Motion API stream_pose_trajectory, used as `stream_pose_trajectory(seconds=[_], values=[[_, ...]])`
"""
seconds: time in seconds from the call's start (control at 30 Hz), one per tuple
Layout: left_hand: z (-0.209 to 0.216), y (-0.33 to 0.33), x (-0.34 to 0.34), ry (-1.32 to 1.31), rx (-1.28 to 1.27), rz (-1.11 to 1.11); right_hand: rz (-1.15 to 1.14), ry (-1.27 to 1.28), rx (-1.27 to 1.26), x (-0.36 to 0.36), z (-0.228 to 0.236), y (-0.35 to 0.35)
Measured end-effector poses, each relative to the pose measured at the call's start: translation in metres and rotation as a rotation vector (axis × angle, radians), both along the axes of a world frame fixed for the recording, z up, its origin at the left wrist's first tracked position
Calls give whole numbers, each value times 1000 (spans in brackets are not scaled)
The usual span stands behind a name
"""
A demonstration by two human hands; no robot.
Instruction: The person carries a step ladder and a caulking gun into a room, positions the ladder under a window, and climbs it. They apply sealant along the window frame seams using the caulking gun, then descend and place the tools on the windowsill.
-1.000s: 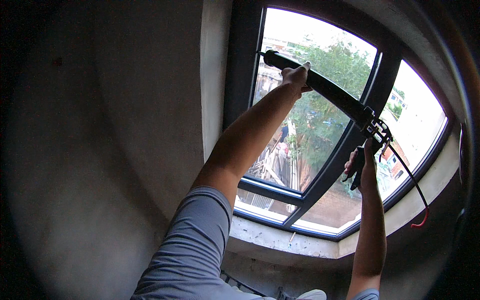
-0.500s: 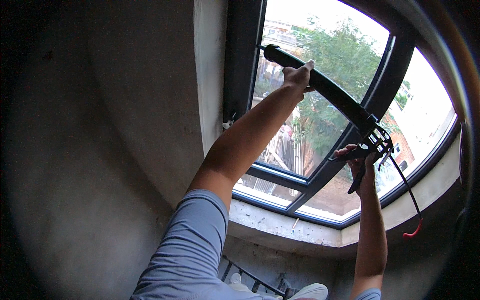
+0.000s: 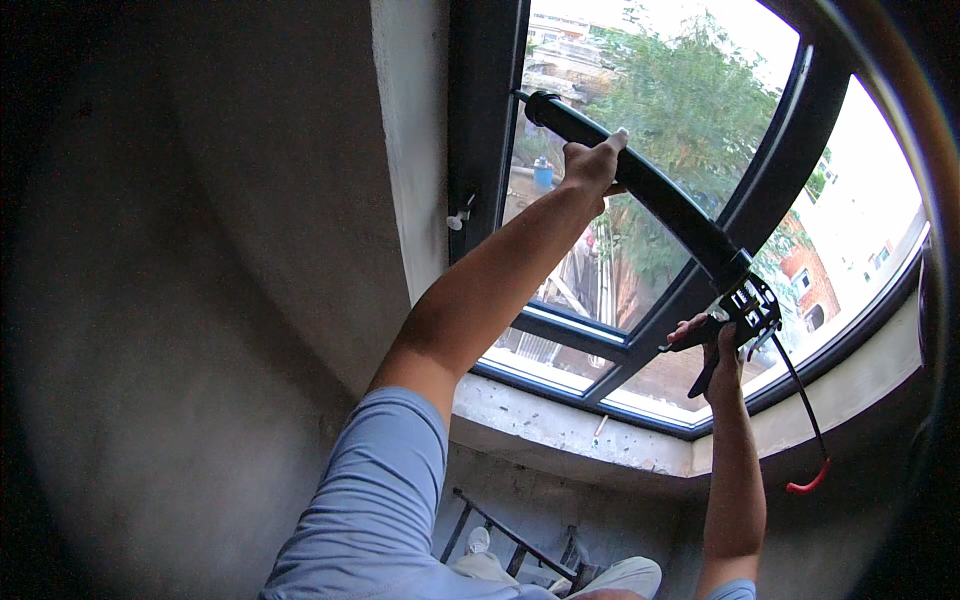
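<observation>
A long black caulking gun (image 3: 680, 208) slants across the window, its nozzle end up at the left against the dark window frame (image 3: 487, 110). My left hand (image 3: 594, 165) is wrapped round the middle of its barrel from below. At the lower right end my right hand (image 3: 722, 355) grips the handle and trigger. From the back of the gun a thin black rod hangs down, ending in a red hook (image 3: 809, 478). The nozzle's tip looks to touch or nearly touch the frame's edge beside the glass; what comes out of it is too small to see.
A white handle (image 3: 461, 215) sits on the left window frame. Below runs a pale, rough window sill (image 3: 540, 422) with small specks. A bare grey wall (image 3: 200, 300) fills the left. By my feet stands a dark metal ladder or frame (image 3: 512, 545).
My view has shifted, so the window and sill appear slightly higher. The nozzle end sits lower along the window frame; both hands keep their hold on the gun.
</observation>
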State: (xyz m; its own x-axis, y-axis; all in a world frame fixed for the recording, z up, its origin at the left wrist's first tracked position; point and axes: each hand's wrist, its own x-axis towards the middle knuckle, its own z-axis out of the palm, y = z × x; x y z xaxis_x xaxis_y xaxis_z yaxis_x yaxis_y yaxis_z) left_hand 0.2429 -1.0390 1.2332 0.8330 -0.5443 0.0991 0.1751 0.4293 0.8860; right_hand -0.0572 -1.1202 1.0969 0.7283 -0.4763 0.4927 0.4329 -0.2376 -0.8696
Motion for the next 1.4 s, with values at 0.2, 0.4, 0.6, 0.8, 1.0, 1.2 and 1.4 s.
stream_pose_trajectory(seconds=[0.2, 0.4, 0.6, 0.8, 1.0, 1.2, 1.4], values=[[3, 10, -6, 7, 34, -18, -92, 42, 101, -8, 3, 11], [-8, 27, -19, 40, 85, -21, -65, 97, 97, -20, 4, 29], [-22, 34, -18, 103, 115, -53, -85, 179, 64, -26, -11, 27], [-177, 48, 5, 149, 156, -56, -153, 287, 62, -6, -151, 40], [-326, 57, 29, 217, 167, -54, -121, 337, 209, 8, -298, 47], [-368, 60, 35, 256, 179, -68, -141, 392, 259, 5, -342, 54], [-435, 63, 37, 286, 199, -80, -143, 433, 267, 10, -394, 66]])
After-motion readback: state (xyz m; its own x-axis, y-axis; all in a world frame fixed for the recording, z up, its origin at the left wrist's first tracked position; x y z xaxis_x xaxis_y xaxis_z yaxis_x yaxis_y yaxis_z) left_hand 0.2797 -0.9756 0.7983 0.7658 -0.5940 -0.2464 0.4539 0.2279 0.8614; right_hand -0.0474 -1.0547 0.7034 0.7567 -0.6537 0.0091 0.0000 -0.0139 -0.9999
